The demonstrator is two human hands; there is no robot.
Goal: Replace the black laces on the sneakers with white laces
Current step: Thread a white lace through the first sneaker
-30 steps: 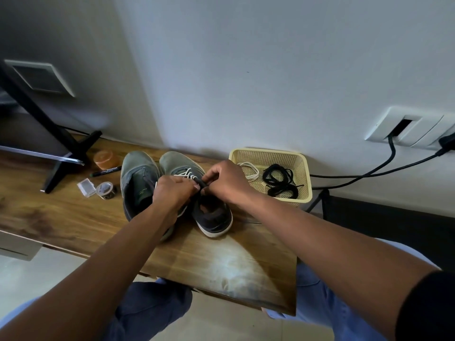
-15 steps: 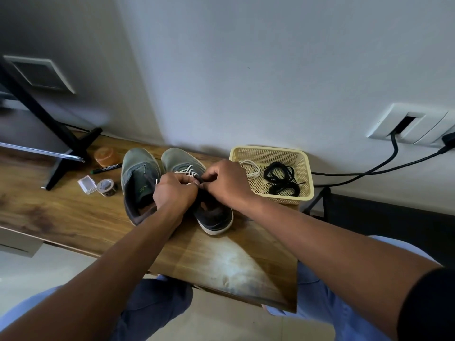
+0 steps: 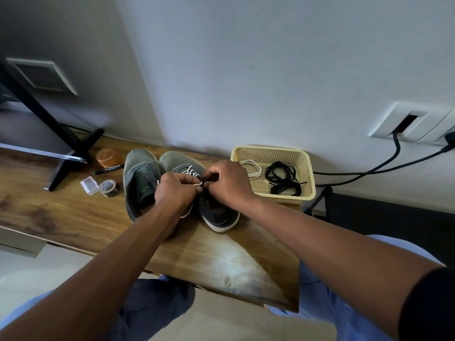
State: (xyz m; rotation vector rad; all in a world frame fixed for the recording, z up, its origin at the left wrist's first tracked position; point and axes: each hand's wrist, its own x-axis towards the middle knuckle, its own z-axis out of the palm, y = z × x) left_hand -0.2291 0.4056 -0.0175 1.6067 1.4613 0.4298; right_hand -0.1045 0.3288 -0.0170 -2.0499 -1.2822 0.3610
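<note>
Both hands are crowding over the R sneaker [image 3: 211, 205], hiding most of its tongue and eyelets; only a few rows of white lace [image 3: 191, 170] are showing toward the toe. Left hand [image 3: 176, 191] is curling its fingers at the lace end, right hand [image 3: 227, 184] is pinching near the same spot, knuckles nearly touching; exactly what each fingertip is clamping is too small to tell. L sneaker [image 3: 140, 178] is sitting just beside it, partly behind the left wrist, no lace visible in it. Black laces [image 3: 283, 178] and a spare white lace [image 3: 252, 167] are lying in the yellow basket [image 3: 309, 183], which is sitting at the table's [image 3: 73, 217] right end, near the wall. Monitor stand [image 3: 61, 143] is getting cut off at frame left. Bare wood is lying btwn sneakers and near edge.
</note>
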